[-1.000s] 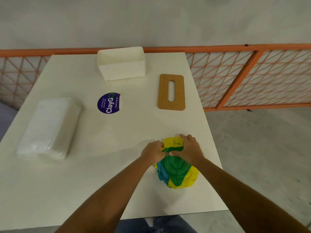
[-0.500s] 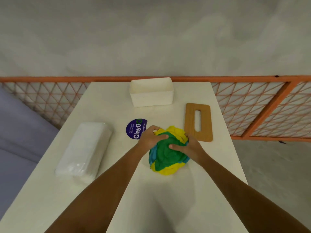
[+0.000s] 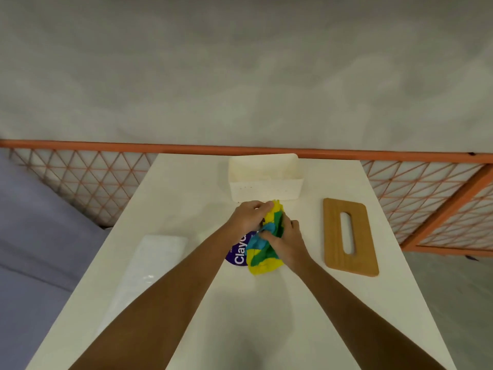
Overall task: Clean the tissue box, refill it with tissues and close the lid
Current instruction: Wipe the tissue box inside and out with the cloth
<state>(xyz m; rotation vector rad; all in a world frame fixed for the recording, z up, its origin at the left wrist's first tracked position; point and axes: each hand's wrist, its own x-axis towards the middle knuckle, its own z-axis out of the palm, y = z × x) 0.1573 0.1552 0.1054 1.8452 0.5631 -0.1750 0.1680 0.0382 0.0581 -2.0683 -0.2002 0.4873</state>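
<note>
The white open-topped plastic tissue box [image 3: 266, 188] stands at the far edge of the white table [image 3: 293, 316], directly ahead of both hands, with its long axis crosswise to my view. The left hand [image 3: 249, 217] and right hand [image 3: 289, 240] each clench the crumpled yellow, green and blue cloth [image 3: 266, 252]. I judge the left hand nearer, just short of the box's front wall; the wipe requires only a short forward reach.

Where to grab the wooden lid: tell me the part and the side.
Grip the wooden lid across its long edges, from above, right hand nearest, once it frees the cloth. It lies flat on the table, so hooking a finger through its centre slot probably helps tip an edge up first.
</note>
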